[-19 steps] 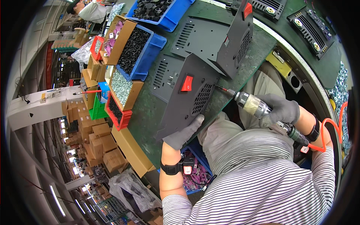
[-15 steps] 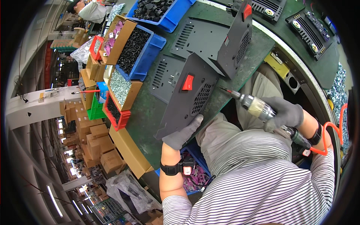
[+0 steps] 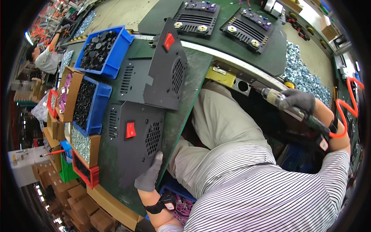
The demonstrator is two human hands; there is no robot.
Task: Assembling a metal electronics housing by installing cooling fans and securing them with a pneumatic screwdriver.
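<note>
My gloved left hand (image 3: 148, 176) holds the near edge of a black metal housing (image 3: 135, 150), one finger lying along its outer face; the other fingers are partly hidden. This housing has a red rocker switch (image 3: 131, 130) and a round patch of vent holes. Just beyond it on the bench stands a second black housing (image 3: 162, 73) with a similar red switch. My gloved right hand (image 3: 296, 101) is wrapped round a power screwdriver (image 3: 275, 97), held off to the right, away from the housings. Its bit points up and left, toward the bench rail.
Blue bins of black knob-like parts (image 3: 101, 71) and black screws (image 3: 101, 108) line the left side. A red bin (image 3: 94, 176) stands nearer. Two black vented plates with circuit boards (image 3: 247, 31) lie beyond the rail. An orange air hose (image 3: 340, 133) trails at right. A person works far left.
My right hand has carried the screwdriver away from the near housing, to the right. My left hand stays at that housing. The view has turned to the right, and the near housing looks more laid back.
</note>
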